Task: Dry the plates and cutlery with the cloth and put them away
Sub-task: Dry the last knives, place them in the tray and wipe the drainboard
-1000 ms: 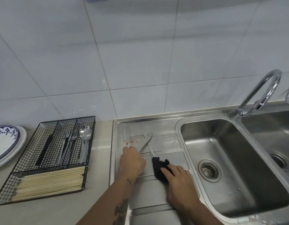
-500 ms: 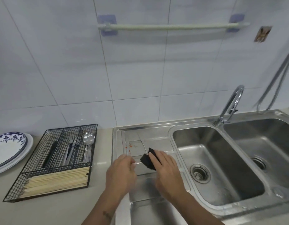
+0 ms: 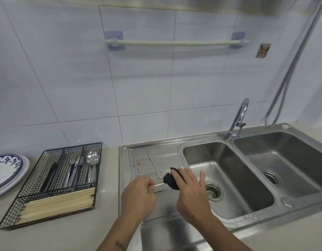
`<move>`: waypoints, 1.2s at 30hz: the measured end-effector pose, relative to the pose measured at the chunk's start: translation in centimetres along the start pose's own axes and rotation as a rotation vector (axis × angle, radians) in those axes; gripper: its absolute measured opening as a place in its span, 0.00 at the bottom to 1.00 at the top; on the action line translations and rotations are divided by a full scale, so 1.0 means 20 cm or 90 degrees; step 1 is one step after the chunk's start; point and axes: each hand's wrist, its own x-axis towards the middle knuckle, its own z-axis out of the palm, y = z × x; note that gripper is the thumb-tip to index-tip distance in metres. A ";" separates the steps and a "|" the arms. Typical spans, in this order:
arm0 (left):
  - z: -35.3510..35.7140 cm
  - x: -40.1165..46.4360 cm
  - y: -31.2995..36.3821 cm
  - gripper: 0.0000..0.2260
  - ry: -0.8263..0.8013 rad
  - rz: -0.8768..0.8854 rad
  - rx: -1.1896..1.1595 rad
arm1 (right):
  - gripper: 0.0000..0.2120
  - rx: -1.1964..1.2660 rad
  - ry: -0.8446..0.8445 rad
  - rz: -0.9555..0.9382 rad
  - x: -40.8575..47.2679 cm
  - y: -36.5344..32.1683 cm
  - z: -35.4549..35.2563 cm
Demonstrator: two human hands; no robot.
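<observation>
My left hand pinches the handle of a thin metal piece of cutlery above the steel draining board. Its far end is wrapped in a black cloth that my right hand grips, so I cannot tell what kind of cutlery it is. A black wire cutlery tray sits on the counter to the left, holding forks, spoons, a dark utensil and a row of chopsticks. Stacked plates with a blue pattern lie at the far left edge.
A double steel sink lies to the right with a curved tap between the basins. A rail is fixed to the tiled wall above. A hose hangs at the right. Small red specks mark the draining board.
My left hand picked the cutlery off the draining board, and my right hand lifted the cloth and wrapped it round the far end. The view has tilted up and back.
</observation>
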 end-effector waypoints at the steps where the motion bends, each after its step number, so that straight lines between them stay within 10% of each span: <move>1: 0.00 -0.01 0.01 0.06 -0.002 0.001 -0.014 | 0.38 -0.009 0.000 -0.016 -0.02 -0.01 -0.01; 17: 0.01 -0.09 -0.05 0.10 -0.144 -0.068 0.025 | 0.33 0.017 0.141 0.061 -0.11 0.09 -0.06; 36: -0.06 -0.05 -0.01 0.09 -0.149 -0.120 -0.049 | 0.40 -0.005 -0.025 -0.107 -0.14 -0.04 0.05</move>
